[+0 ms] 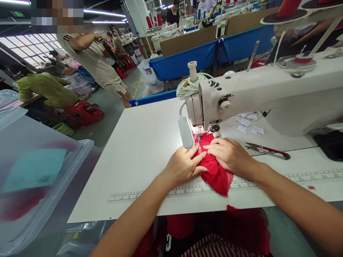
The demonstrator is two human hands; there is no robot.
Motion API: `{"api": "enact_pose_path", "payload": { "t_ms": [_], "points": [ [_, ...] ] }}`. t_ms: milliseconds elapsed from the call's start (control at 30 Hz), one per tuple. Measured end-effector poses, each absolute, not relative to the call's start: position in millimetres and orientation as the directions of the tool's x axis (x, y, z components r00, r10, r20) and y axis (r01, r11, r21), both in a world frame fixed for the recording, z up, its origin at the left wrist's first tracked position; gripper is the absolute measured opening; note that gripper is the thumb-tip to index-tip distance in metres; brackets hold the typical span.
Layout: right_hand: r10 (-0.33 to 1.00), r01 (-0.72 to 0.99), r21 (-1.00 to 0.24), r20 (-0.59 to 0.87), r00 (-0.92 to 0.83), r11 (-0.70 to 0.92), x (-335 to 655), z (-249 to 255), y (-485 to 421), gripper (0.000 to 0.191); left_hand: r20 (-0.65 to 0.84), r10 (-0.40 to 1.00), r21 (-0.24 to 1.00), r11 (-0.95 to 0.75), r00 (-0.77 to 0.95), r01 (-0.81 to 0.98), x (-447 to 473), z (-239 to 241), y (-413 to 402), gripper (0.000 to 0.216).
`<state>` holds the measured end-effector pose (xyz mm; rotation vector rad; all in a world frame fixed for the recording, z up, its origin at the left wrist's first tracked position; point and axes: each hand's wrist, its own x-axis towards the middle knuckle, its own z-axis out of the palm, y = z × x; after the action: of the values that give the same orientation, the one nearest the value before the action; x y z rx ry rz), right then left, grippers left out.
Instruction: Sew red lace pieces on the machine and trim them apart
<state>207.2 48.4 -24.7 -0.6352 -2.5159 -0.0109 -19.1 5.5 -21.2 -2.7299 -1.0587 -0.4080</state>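
A piece of red lace fabric (217,175) lies on the white sewing table (142,150), its far end under the presser foot of a white sewing machine (257,92). My left hand (184,165) presses on the fabric's left side, fingers together and flat. On the fabric's right side rests my right hand (229,154), fingertips close to the needle. Both hands hold the cloth down against the table. More red fabric (241,228) hangs off the table's front edge into my lap.
Red-handled thread snips (268,151) lie right of my right hand, and white scraps (248,125) sit behind them. A printed ruler (128,196) runs along the table front. A clear plastic bin (34,185) stands at left. Other people stand and sit at back left.
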Motion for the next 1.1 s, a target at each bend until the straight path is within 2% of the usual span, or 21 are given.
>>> {"api": "enact_pose_path", "payload": {
  "t_ms": [167,567,1100],
  "points": [
    [0.483,0.514,-0.076,0.48,-0.732,0.855,207.6,-24.5,46.5,0.025,0.317,0.637,-0.087,-0.718,0.702,0.691,-19.1,-19.4,4.4,0.058],
    [0.442,0.48,-0.063,0.51,-0.738,0.875,207.8,-29.2,48.8,0.031,0.357,0.63,-0.086,-0.713,0.69,0.696,-19.8,-19.5,4.6,0.056],
    [0.428,0.479,-0.056,0.547,-0.72,0.876,205.0,-29.1,50.7,0.029,0.356,0.658,-0.095,-0.68,0.663,0.727,-19.8,-14.8,7.6,0.057]
  ]
}}
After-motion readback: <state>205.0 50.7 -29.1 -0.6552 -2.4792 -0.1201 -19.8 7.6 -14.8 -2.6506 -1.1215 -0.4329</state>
